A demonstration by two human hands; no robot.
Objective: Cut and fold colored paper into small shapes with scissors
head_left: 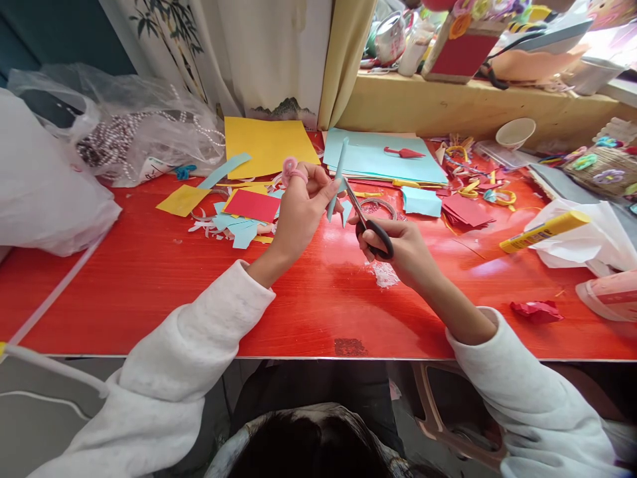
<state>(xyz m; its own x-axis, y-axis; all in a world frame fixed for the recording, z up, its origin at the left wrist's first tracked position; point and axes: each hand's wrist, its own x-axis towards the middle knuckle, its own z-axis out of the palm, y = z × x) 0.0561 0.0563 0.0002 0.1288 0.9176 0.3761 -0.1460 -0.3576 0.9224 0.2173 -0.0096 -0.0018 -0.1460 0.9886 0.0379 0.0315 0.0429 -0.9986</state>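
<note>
One blue strip, one pair of scissors. Left hand raised, pinching strip; right hand curled round scissors, blades maybe touching strip.

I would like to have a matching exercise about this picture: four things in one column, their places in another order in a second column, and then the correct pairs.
Things:
1. black-handled scissors
2. light blue strip near the scissor blades
3. yellow glue stick
4. red cut-out

Places:
A. on the light blue sheet
B. in the left hand
C. by the crumpled white wrapping
D. in the right hand

Pairs: 1-D, 2-B, 3-C, 4-A
</note>
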